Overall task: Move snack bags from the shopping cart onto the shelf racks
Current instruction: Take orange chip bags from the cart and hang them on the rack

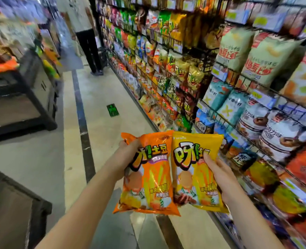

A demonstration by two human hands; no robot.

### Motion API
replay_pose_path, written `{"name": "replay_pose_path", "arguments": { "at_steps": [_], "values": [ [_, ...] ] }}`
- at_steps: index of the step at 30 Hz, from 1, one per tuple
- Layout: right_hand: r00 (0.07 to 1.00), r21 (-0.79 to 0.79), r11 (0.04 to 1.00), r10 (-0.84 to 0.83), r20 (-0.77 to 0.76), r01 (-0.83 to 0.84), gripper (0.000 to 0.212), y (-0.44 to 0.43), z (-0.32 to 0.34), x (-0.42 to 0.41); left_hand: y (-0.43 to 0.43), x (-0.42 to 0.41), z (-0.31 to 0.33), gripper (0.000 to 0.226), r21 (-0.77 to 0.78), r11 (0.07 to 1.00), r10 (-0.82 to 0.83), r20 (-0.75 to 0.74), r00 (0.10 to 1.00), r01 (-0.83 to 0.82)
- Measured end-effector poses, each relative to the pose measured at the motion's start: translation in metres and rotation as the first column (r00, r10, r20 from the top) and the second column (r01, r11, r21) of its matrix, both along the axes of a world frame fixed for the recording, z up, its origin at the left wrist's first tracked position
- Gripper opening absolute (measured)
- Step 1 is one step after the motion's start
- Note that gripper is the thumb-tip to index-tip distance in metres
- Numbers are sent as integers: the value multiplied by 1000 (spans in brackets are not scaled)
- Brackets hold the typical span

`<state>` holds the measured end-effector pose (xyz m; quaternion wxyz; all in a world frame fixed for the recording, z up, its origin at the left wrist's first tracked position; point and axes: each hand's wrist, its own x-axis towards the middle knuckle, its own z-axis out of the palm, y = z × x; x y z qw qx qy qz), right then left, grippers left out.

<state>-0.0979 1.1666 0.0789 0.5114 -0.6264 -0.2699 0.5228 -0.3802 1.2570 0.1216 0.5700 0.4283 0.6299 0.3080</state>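
Evidently mid-carry, the left hand (128, 147) grips an orange snack bag (148, 177) and the right hand (219, 174) a yellow snack bag (195, 169), both aloft beside the shelf racks (220, 115); next probably comes finding matching rows.

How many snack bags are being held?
2: an orange bag in the left hand, a yellow bag in the right hand. Another may hide behind the orange one.
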Motion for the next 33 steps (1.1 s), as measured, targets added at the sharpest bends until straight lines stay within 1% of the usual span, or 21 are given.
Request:
{"name": "replay_pose_path", "arguments": {
  "at_steps": [1, 4, 5, 6, 9, 12, 13, 14, 16, 17, 18, 20, 22, 24, 25, 26, 27, 28, 31, 32, 33],
  "values": [
    [1000, 9, 1000, 3, -6, -3, 35, 18, 3, -5, 16, -5, 3, 69, 12, 1000, 2, 0, 1000, -2],
    [1000, 28, 999, 17, -3, -17, 67, 70, 4, -19, 71, -24, 3, 61, 45, 999, -8, 21, 1000, 7],
    [1000, 32, 999, 10, 5, -11, 72, 88, 4, -27, 89, -30, 2, 60, 56, 998, -17, 26, 1000, 15],
    [1000, 41, 999, 1, 0, -1, 71, 104, 3, -33, 108, -38, 0, 62, 59, 998, -26, 34, 999, 24],
    [998, 28, 998, -62, 30, 62, 55, 152, 0, -61, 163, -60, -4, 58, 82, 995, -58, 58, 997, 53],
    [995, 43, 994, -99, 32, 98, 72, 188, 1, -88, 213, -83, -6, 71, 108, 989, -106, 64, 992, 99],
    [993, 42, 993, -114, 32, 112, 72, 202, 3, -97, 232, -91, -6, 76, 116, 987, -122, 63, 991, 114],
    [992, 49, 991, -125, 27, 124, 63, 215, 5, -106, 249, -98, -4, 76, 119, 985, -136, 56, 989, 128],
    [991, 74, 989, -132, 3, 132, 47, 240, 11, -120, 281, -108, 3, 59, 135, 981, -147, 68, 987, 137],
    [989, 82, 986, -145, 7, 143, 49, 252, 14, -125, 296, -112, 5, 50, 143, 980, -150, 69, 986, 139],
    [988, 82, 985, -156, 21, 154, 56, 264, 16, -129, 312, -116, 7, 48, 144, 979, -155, 63, 986, 145],
    [981, 108, 976, -193, 37, 188, 68, 286, 21, -132, 341, -119, 11, 56, 179, 969, -182, 53, 982, 170],
    [972, 134, 965, -231, 40, 224, 55, 308, 30, -131, 372, -116, 16, 54, 201, 963, -203, 88, 975, 182],
    [962, 160, 956, -262, 75, 248, 47, 330, 37, -124, 395, -109, 27, 29, 220, 954, -234, 119, 965, 204],
    [956, 173, 949, -281, 87, 263, 47, 340, 42, -121, 410, -105, 30, 22, 237, 946, -255, 129, 958, 220],
    [951, 194, 942, -295, 92, 273, 48, 351, 45, -116, 423, -100, 34, 22, 261, 938, -275, 151, 949, 230],
    [947, 214, 935, -307, 91, 282, 48, 361, 48, -111, 437, -94, 39, 26, 270, 930, -298, 156, 942, 250],
    [941, 231, 926, -325, 93, 297, 42, 373, 51, -105, 453, -87, 41, 37, 295, 918, -321, 161, 933, 265],
    [917, 283, 893, -388, 94, 349, 9, 410, 62, -86, 506, -60, 48, 100, 343, 889, -374, 164, 913, 303],
    [909, 288, 885, -407, 95, 366, 9, 424, 64, -75, 527, -50, 48, 109, 359, 878, -395, 164, 904, 318],
    [901, 295, 877, -423, 94, 380, 16, 438, 67, -67, 541, -37, 54, 110, 373, 869, -409, 172, 896, 325]
  ]
}}
